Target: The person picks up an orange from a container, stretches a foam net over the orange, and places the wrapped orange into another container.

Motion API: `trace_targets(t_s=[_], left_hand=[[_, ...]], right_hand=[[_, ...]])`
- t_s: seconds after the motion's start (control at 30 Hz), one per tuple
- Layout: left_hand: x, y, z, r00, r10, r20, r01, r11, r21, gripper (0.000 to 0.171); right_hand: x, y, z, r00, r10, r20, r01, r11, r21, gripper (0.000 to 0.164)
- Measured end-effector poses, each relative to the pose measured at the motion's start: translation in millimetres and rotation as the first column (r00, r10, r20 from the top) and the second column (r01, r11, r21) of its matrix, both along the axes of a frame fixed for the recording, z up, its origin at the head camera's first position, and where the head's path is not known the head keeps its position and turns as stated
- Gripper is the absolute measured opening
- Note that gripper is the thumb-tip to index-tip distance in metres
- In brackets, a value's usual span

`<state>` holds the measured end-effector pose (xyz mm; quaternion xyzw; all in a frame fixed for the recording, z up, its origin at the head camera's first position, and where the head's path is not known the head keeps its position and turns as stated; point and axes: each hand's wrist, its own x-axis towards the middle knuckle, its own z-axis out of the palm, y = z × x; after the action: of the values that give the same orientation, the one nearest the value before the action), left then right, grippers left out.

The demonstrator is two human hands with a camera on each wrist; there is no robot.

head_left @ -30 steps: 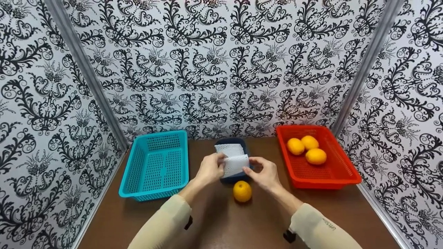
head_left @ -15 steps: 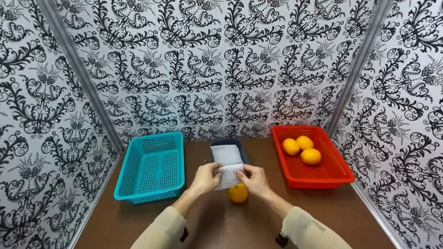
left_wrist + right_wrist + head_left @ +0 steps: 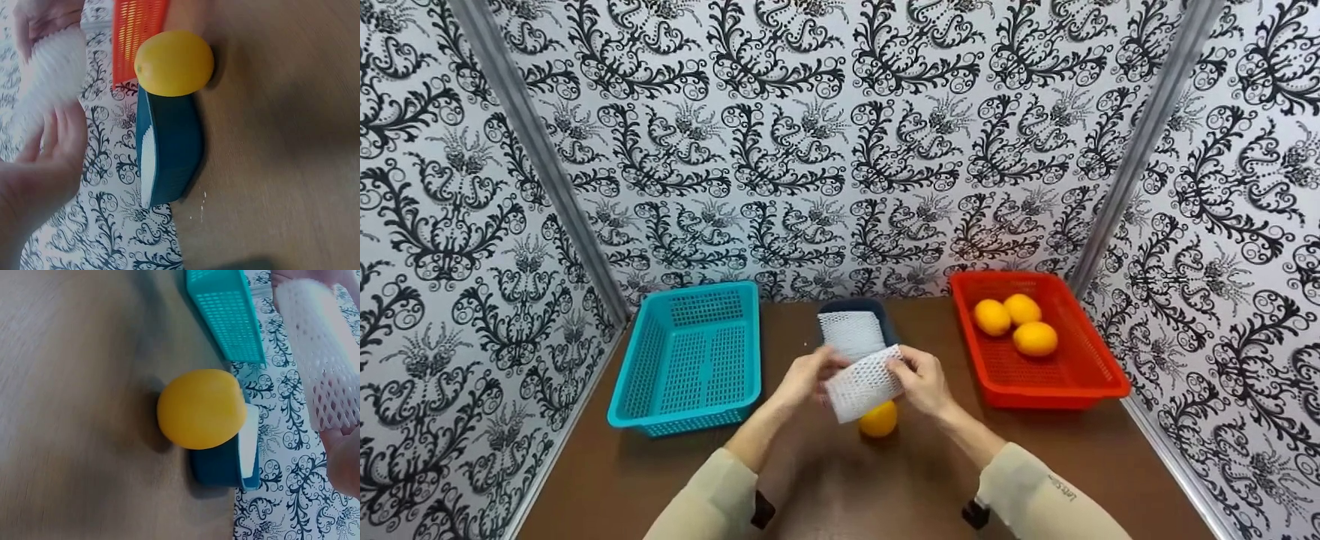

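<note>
Head view: both hands (image 3: 802, 381) (image 3: 924, 381), curled, grip white netting (image 3: 864, 384) above a brown table (image 3: 585, 469) between scroll-patterned walls (image 3: 847, 172).

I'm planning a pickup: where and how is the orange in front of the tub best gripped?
Probably grip the orange across the widest part of its left and right sides, from the near side: it is round and those sides look free, while the tub stands behind it and, in the head view, the held net overlaps its far part.
</note>
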<state>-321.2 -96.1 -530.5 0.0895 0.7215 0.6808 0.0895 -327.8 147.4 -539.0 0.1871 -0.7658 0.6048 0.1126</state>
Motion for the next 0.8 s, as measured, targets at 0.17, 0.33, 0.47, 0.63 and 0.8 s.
trace_targets(t_s=[0.17,0.33,0.47,0.63,0.8], left_hand=[[-3.4,9.0,-5.5,0.999,-0.033,0.032,0.030,0.997,0.068,0.046],[-2.2,33.4,-15.4,0.998,-0.007,-0.056,0.014,0.993,0.120,0.040],[1.8,52.2,-18.4,0.998,-0.040,0.043,0.024,0.949,0.314,0.036],[2.6,63.8,-18.3,0.993,0.075,0.091,-0.103,0.926,0.364,0.023],[-2.5,65.0,-19.0,0.972,0.117,0.205,-0.201,0.867,0.456,0.022]], right_hand=[[1.2,-3.8,6.2,0.985,0.081,0.151,-0.054,0.983,-0.178,0.027],[2.1,-8.5,4.2,0.937,0.168,0.308,-0.053,0.935,-0.350,0.025],[-1.1,-10.5,-0.2,0.886,0.261,0.382,-0.077,0.897,-0.434,0.033],[-8.6,-10.1,-6.1,0.855,0.295,0.426,-0.086,0.892,-0.445,0.040],[-13.8,-9.4,-12.5,0.810,0.387,0.440,-0.117,0.843,-0.525,0.046]])
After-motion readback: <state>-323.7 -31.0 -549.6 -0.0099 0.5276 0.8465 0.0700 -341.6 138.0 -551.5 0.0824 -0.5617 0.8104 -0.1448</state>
